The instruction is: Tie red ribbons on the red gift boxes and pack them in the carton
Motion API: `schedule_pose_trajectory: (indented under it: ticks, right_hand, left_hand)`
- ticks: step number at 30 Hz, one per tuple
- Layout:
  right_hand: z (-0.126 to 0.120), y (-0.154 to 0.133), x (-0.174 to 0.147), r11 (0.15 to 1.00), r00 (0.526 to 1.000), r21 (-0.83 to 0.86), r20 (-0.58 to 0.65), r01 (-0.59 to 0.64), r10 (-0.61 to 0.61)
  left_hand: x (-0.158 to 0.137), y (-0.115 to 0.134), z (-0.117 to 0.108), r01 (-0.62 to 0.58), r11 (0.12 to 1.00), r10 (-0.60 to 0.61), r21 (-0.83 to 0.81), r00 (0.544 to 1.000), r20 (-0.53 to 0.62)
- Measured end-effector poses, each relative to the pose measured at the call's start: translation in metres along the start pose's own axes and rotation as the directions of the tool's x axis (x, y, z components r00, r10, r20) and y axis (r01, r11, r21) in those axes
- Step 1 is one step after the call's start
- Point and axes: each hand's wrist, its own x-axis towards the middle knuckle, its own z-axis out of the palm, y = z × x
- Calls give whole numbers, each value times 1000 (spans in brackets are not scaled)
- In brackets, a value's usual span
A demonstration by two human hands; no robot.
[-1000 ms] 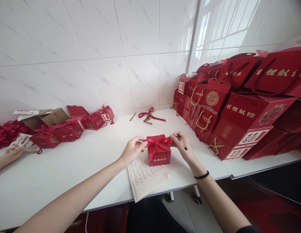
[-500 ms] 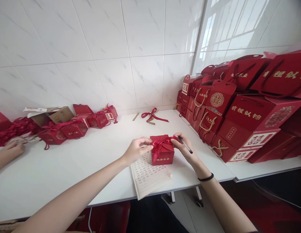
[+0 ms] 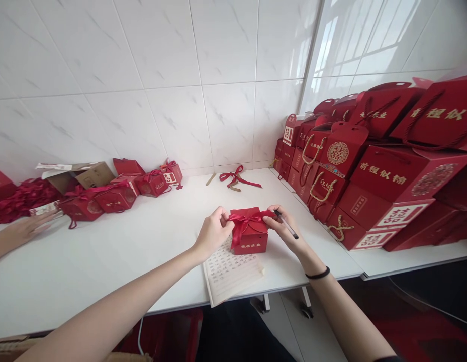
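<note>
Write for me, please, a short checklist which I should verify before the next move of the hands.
1. Left hand grips the red ribbon: ok, at its left side.
2. Right hand grips the ribbon's other side: ok.
3. Right hand free of other things: not ok, it also holds a pen.
4. Box upright: ok.
5. Written page uncovered: not ok, the box covers part.
6. Bow tight: cannot tell.
</note>
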Motion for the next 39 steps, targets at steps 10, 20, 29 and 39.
schedule_pose_trajectory:
  ticks: [10, 20, 29, 39]
  right_hand:
    - [-2, 12, 4, 987, 997, 137, 27, -81, 78]
    - [-1, 6, 4, 978, 993, 171, 8, -119, 119]
    - [-2, 9, 3, 975, 993, 186, 31, -118, 114]
    - [-2, 1, 3, 958, 986, 236, 20, -163, 163]
  left_hand:
    - [0, 0, -8, -31, 982, 32, 186, 999, -3]
    - [6, -1, -23, -23, 978, -34, 209, 964, 262]
    - [12, -3, -13, 297, 943, -222, -151, 898, 379]
    - [-5, -10, 8, 181, 979, -163, -90, 970, 178]
